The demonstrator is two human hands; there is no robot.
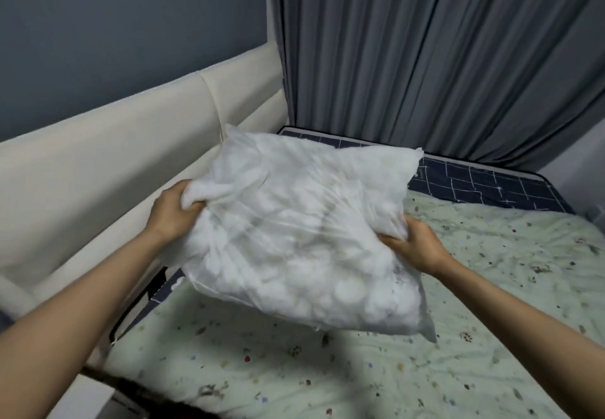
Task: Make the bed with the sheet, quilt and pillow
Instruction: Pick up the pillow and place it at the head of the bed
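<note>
Both hands, left hand and right hand, grip the pillow over the quilt beside grey curtains.

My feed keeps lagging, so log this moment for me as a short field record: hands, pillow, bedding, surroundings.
left hand: left hand grips a bunched corner of the white, lumpy-filled pillow
right hand: right hand grips the pillow's opposite edge
pillow: tilted, held over the bed's head end; no pillowcase visible
quilt: pale green patterned quilt spread over the bed, wrinkled
sheet: dark navy grid-lined sheet exposed at the head end
headboard: cream padded headboard to the left
curtain: grey pleated curtain behind the bed
</note>
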